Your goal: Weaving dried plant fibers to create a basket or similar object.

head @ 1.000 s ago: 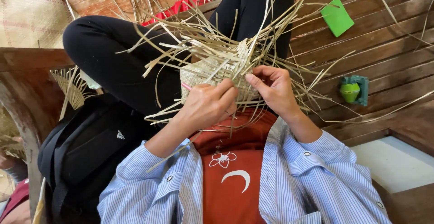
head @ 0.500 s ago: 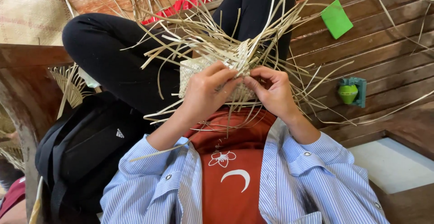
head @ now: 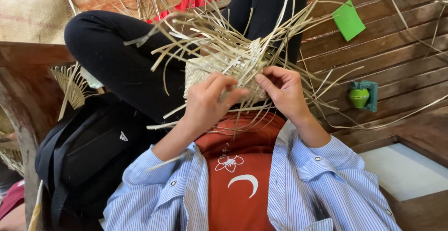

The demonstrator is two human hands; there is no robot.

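**Both hands at a half-woven straw piece**

Held above the lap, between two hands: a small woven straw piece point(head: 219, 72), pale tan, its plaited panel tight in the middle and loose straw strips point(head: 219, 30) fanning out from it upward, sideways and down over the legs.

Left hand point(head: 210, 103) curled against the near face of the weave, fingers bent and closed on the strips at its lower edge, thumb tucked toward the centre. Right hand point(head: 284, 91) just beside it, closed too, thumb and forefinger pinching a strip at the right edge of the panel. Fingertips of the two hands near each other, not clearly touching.

Behind the piece, crossed legs in black trousers point(head: 116, 58). Below the hands, a rust-red shirt point(head: 238, 184) with a white flower and crescent, under an open blue-and-white striped shirt point(head: 326, 189), sleeves reaching the wrists.

At the left, resting against the thigh, a black bag point(head: 88, 151); above it, a fan of woven straw point(head: 70, 79) at the edge of a dark wooden bench point(head: 28, 58). On the brown plank floor point(head: 401, 40) to the right, well apart from the hands: a flat green square point(head: 348, 20), and nearer, a small green and teal object point(head: 363, 96), too small to identify. At lower right, a white slab point(head: 406, 170).
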